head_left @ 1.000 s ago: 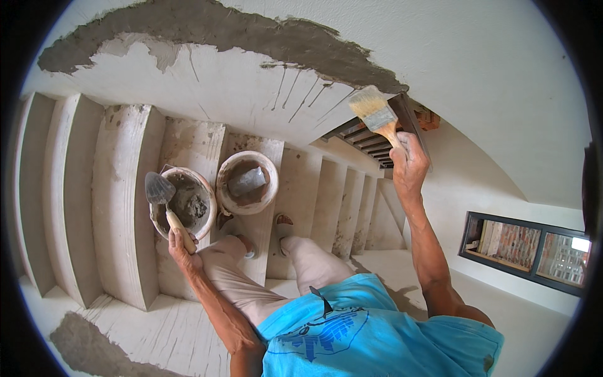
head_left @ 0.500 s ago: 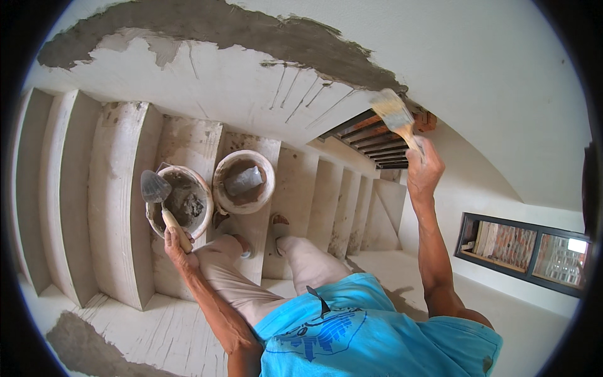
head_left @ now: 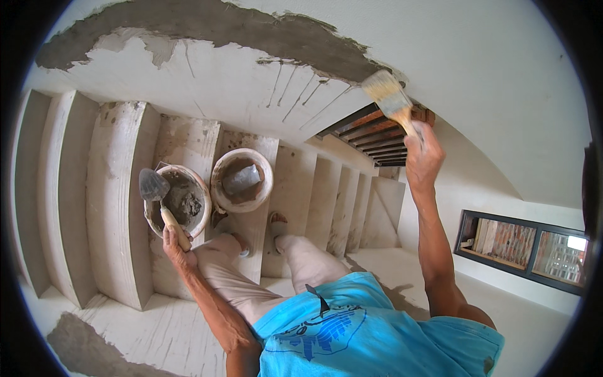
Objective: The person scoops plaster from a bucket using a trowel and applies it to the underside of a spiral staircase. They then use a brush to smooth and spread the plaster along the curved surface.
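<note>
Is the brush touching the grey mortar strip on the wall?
Touching. In the head view the brush, held up by the right hand, has its bristle tips on the right end of the mortar strip.

Grey trowel [head_left: 152, 185], tan-bristled brush [head_left: 388, 94]

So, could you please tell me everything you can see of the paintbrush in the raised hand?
The paintbrush is wide and flat, with pale, worn bristles and a light wooden handle. The right hand grips the handle and holds the brush up and tilted, bristles pointing up and to the left. The bristle tips meet the white wall at the right end of the grey mortar strip. The bristles look greyish and soiled.
</note>
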